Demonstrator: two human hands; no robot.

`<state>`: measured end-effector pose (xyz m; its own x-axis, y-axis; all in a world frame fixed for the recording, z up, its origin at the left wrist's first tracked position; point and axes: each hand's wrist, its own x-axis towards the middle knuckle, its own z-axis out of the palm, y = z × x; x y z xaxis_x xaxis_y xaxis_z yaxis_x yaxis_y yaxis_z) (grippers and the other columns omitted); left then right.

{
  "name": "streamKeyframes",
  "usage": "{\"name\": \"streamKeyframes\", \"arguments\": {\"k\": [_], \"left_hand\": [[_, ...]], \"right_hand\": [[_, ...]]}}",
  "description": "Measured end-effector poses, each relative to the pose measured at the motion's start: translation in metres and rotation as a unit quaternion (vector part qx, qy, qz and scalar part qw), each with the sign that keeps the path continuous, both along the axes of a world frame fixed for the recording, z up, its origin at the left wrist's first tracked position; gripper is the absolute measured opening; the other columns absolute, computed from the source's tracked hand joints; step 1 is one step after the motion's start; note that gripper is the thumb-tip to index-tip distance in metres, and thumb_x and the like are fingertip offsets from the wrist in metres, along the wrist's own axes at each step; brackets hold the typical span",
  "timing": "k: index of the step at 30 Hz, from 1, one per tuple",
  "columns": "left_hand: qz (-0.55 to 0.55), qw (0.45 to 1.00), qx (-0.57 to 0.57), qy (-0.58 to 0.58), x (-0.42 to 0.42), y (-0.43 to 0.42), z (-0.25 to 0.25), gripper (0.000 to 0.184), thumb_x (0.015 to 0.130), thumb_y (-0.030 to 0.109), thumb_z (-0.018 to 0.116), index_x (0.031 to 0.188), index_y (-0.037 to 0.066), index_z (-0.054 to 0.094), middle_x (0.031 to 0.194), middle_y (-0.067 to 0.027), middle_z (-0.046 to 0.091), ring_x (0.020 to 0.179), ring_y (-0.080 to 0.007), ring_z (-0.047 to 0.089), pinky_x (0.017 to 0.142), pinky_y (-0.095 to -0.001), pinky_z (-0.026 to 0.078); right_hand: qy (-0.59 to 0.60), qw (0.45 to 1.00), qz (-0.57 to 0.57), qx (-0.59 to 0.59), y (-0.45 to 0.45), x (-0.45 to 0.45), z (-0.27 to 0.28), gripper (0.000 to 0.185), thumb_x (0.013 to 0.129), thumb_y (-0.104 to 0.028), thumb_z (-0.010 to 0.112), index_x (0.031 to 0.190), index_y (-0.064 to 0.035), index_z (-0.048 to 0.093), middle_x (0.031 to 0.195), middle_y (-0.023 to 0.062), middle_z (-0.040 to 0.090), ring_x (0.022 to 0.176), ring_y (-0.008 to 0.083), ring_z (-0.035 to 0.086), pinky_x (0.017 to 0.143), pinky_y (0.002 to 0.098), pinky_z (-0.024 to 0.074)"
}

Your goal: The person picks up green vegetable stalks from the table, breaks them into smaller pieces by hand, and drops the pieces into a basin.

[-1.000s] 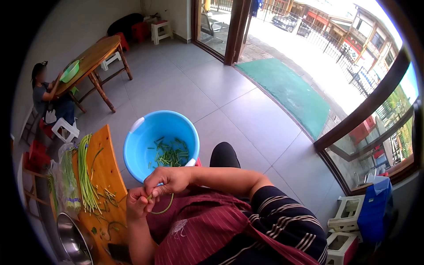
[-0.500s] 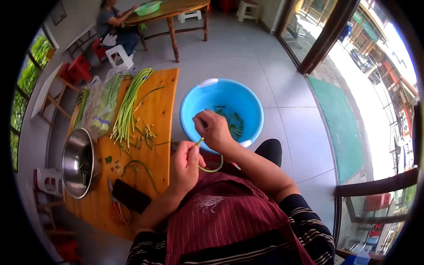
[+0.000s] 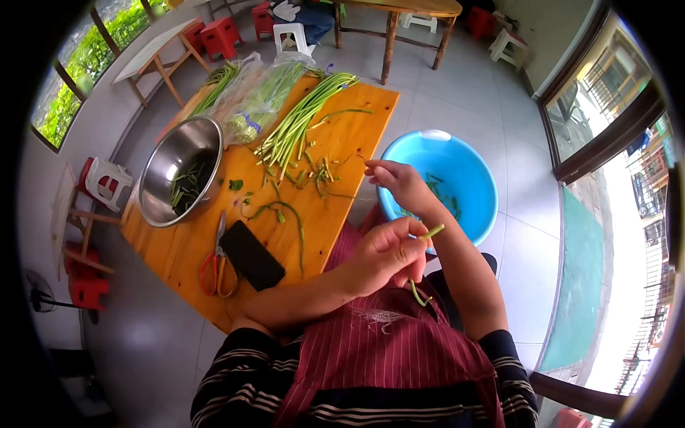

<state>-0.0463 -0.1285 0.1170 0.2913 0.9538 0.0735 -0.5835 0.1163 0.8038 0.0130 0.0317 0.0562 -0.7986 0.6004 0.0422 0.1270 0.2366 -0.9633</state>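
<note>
My left hand [image 3: 391, 257] pinches a long green stalk [image 3: 433, 232] in front of the apron; one end sticks out past the thumb and the other hangs below the fingers. My right hand [image 3: 401, 184] is over the near-left rim of the blue basin [image 3: 491, 187], fingertips pinched on a thin strand [image 3: 359, 158] toward the table. Cut green pieces [image 3: 449, 203] lie inside the basin. On the wooden table [image 3: 328, 228] rests a bunch of long green stalks [image 3: 303, 123], with scraps and trimmed ends [image 3: 321, 173] near it.
A steel bowl [image 3: 153, 189] with green pieces stands at the table's left. Red-handled scissors [image 3: 218, 264] and a black phone [image 3: 251, 255] lie near the front edge. Bagged greens [image 3: 267, 96] are at the back. Farther off, a person sits by another table [image 3: 407, 6].
The view has swung left and down. My right hand has moved from over the basin toward the table, pulling a thin strand. My left hand still holds the stalk.
</note>
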Motion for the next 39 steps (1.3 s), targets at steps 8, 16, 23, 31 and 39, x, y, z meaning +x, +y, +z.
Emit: {"name": "streamKeyframes", "arguments": {"k": [8,16,23,31,39], "left_hand": [[0.314,0.944,-0.042,-0.096,-0.050,0.090,-0.055,0.013,0.087,0.020,0.049,0.088,0.007,0.049,0.069,-0.0039,0.055,0.060,-0.0101,0.051,0.057,-0.0191,0.040],[0.219,0.461,0.211,0.834,-0.070,0.094,-0.107,0.044,0.083,0.033,0.049,0.120,0.010,0.044,0.126,-0.0074,0.040,0.121,-0.0290,0.031,0.096,-0.0559,0.020],[0.238,0.429,0.210,0.846,-0.122,0.088,-0.119,0.027,0.082,0.024,0.049,0.106,0.012,0.055,0.111,-0.0025,0.050,0.107,-0.0236,0.044,0.092,-0.0520,0.025],[0.244,0.334,0.193,0.890,-0.222,0.037,-0.115,0.005,0.078,0.010,0.051,0.079,0.008,0.055,0.085,-0.0045,0.054,0.089,-0.0222,0.049,0.078,-0.0363,0.035],[0.350,0.495,0.152,0.781,-0.164,0.045,-0.069,0.010,0.080,0.011,0.054,0.084,0.004,0.059,0.085,-0.0092,0.058,0.084,-0.0256,0.053,0.075,-0.0335,0.042]], "right_hand": [[0.028,0.962,0.159,-0.221,-0.053,0.143,-0.043,0.048,0.088,-0.038,0.042,0.115,0.0023,0.045,0.087,0.0065,0.059,0.078,0.0129,0.057,0.063,0.0214,0.0421],[0.066,0.950,-0.180,-0.246,-0.062,0.183,-0.051,0.026,0.090,-0.023,0.044,0.097,-0.0002,0.053,0.063,0.0008,0.048,0.060,0.0089,0.047,0.055,0.0203,0.0391],[0.122,0.928,-0.251,-0.247,-0.055,0.188,-0.055,0.022,0.089,-0.020,0.044,0.095,-0.0003,0.053,0.061,0.0007,0.046,0.056,0.0090,0.045,0.055,0.0214,0.0391],[0.186,0.904,-0.279,-0.264,-0.042,0.206,-0.060,0.024,0.090,-0.020,0.044,0.095,0.0006,0.053,0.063,-0.0007,0.043,0.055,0.0076,0.039,0.056,0.0226,0.0379],[0.177,0.898,-0.283,-0.286,-0.016,0.184,-0.044,0.028,0.091,-0.025,0.041,0.098,-0.0014,0.052,0.068,-0.0007,0.045,0.058,0.0078,0.042,0.059,0.0219,0.0404]]}}
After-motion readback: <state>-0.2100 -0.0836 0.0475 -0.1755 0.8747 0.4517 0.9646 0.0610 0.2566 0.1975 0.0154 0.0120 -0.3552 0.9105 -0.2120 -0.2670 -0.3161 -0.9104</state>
